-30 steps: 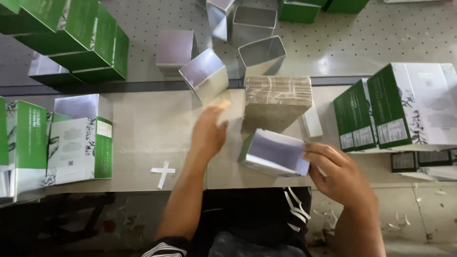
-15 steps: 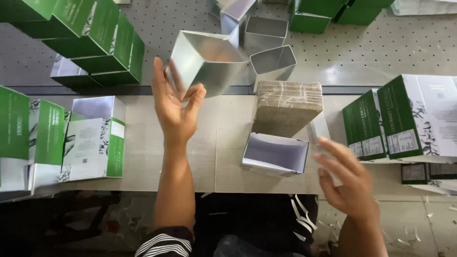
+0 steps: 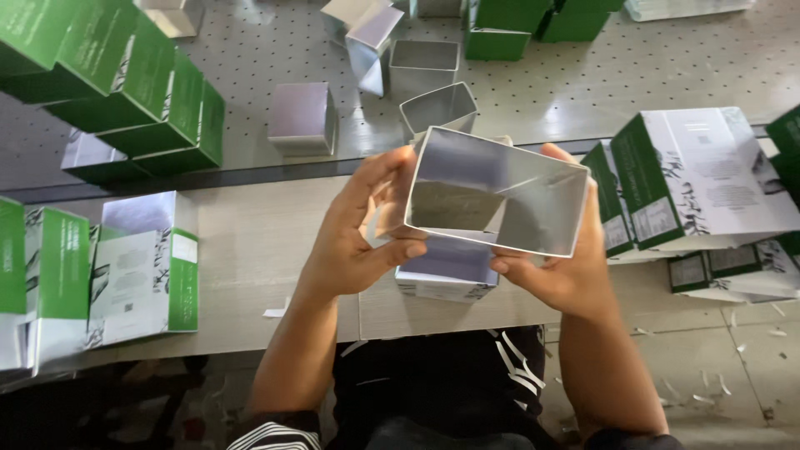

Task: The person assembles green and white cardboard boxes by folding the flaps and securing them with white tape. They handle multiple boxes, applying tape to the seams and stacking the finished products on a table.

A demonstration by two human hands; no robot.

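- Silver card forms the open box sleeve [image 3: 500,192] that both hands hold up above the near edge of the pale worktable [image 3: 242,250], its open mouth turned toward the camera.
- Its long axis runs left to right between the palms, slightly tilted down to the right, so each hand sits at one short end and neither is clearly nearer.
- On the left end, the left hand [image 3: 358,233] cups the sleeve: thumb pressed under the lower left corner, fingers curled up along the left wall.
- On the right end, the right hand [image 3: 558,267] grips the sleeve with its thumb on the bottom edge and its fingers wrapped behind the right wall; those fingertips are mostly hidden.
- Just below the sleeve, a second open silver-lined box [image 3: 446,271] lies on the table between the wrists.
- Behind the sleeve, more silver sleeves [image 3: 433,83] stand open on the grey perforated table [image 3: 667,67], with one closed silver box [image 3: 302,117] to their left.
- At far left, green-and-white cartons [image 3: 142,267] lie flat on the worktable, and solid green cartons [image 3: 150,100] lean in a row above them.
- At right, larger white cartons with green sides [image 3: 700,175] are stacked; more green cartons [image 3: 533,21] sit at the top edge.
- White paper strips [image 3: 708,387] litter the floor at lower right.
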